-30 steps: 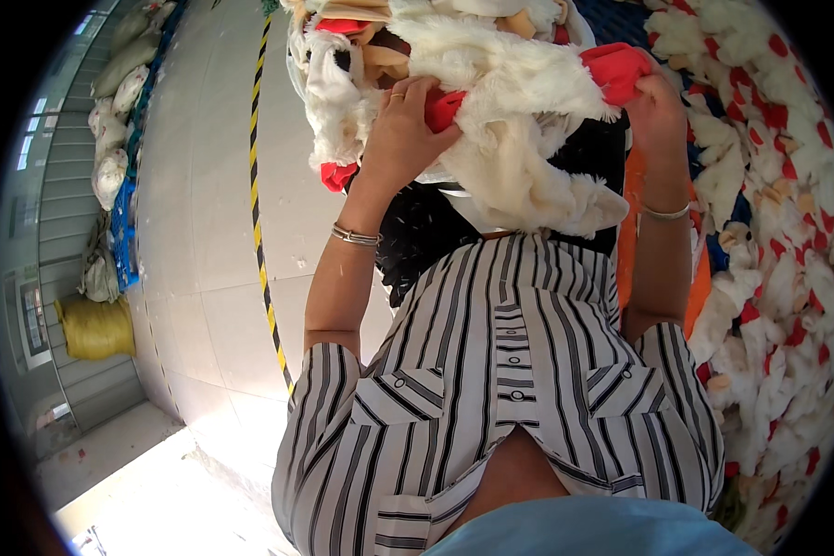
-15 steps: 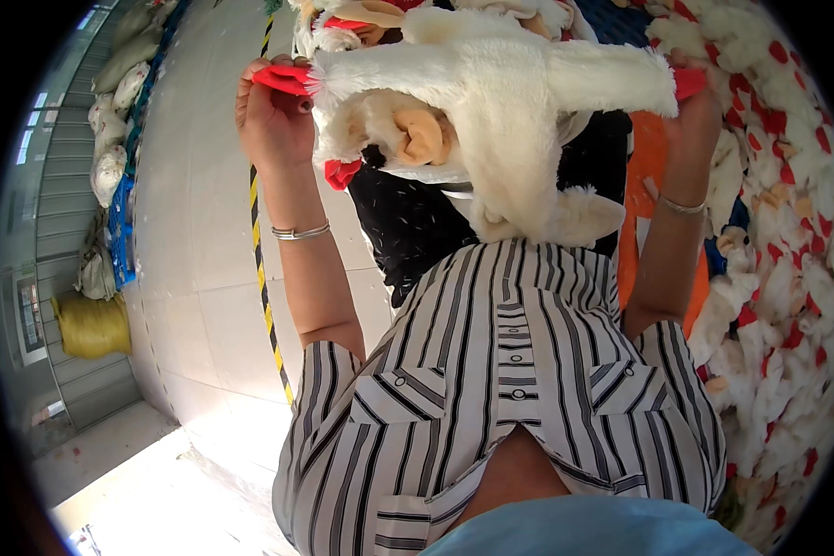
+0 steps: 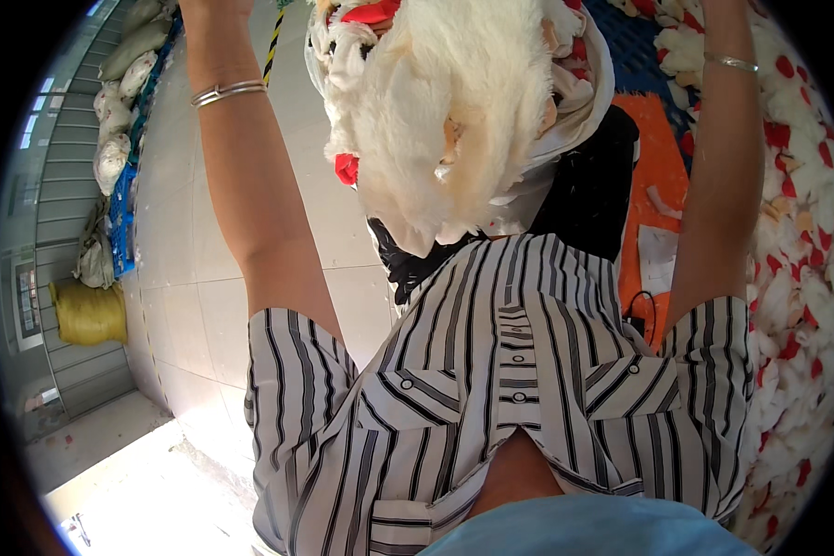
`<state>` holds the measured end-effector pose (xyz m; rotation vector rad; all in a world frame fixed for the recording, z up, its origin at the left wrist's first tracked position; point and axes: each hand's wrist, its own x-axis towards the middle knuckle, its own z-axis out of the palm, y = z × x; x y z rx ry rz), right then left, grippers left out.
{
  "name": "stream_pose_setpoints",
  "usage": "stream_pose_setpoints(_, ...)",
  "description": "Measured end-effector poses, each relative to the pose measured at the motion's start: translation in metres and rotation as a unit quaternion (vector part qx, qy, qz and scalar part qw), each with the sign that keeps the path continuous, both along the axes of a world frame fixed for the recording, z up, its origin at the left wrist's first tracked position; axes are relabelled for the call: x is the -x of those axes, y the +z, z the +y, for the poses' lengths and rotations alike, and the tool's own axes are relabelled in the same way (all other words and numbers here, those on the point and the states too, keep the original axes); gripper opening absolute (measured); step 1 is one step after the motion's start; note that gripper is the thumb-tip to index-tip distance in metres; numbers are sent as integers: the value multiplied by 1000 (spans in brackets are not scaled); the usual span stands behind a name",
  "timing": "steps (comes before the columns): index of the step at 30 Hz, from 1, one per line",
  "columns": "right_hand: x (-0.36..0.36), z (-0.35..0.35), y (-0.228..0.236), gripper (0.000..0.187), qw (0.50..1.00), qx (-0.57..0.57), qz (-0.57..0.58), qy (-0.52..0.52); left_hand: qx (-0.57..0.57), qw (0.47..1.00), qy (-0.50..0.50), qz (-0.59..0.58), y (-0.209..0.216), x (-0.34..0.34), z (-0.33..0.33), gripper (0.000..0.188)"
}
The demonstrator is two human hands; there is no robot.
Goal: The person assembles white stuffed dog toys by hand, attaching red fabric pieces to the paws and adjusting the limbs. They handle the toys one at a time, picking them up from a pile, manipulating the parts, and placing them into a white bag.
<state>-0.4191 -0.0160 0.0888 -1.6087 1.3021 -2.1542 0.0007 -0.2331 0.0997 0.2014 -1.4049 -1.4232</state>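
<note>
A white furry plush skin (image 3: 454, 102) hangs in front of me at the top middle, its lower end dangling over my lap. My left hand (image 3: 217, 11) is cut off by the upper edge, to the left of the plush skin, and its fingers are out of sight. On the other side, only the base of my right hand (image 3: 727, 18) shows at the upper edge. What either hand holds cannot be seen. Beneath the hanging skin is a white sack (image 3: 598, 79) with more plush pieces, some with red and tan parts.
A large heap of white, red and tan plush pieces (image 3: 802, 269) covers the right side. An orange board (image 3: 653, 157) with a paper lies by my right leg. Tiled floor (image 3: 181, 306) spreads to the left; a yellow sack (image 3: 90, 312) and white sacks (image 3: 111, 162) line the wall.
Both arms have stretched up and outward, taking my hands to the upper edge. The plush skin, held out sideways by its red-tipped ends before, now hangs higher and nearer as a broad furry mass.
</note>
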Motion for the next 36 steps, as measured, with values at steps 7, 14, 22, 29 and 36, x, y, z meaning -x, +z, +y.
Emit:
stream_pose_setpoints(7,-152,65,-182,67,835,-490,-115,223,-130,943,111,-285,-163,-33,142,48)
stream_pose_setpoints(14,-238,86,-201,46,865,-444,-147,182,-104,881,172,-428,-187,-41,233,45)
stream_pose_setpoints(22,-209,88,-171,30,941,-249,-225,45,-44,923,173,-340,-186,-16,238,23)
stream_pose_setpoints(29,-135,128,-187,35,938,-307,-111,-117,-89,909,195,-357,-190,-45,204,41)
stream_pose_setpoints(36,-114,134,-204,33,900,-432,-25,50,-97,868,-71,-482,-175,-39,219,25)
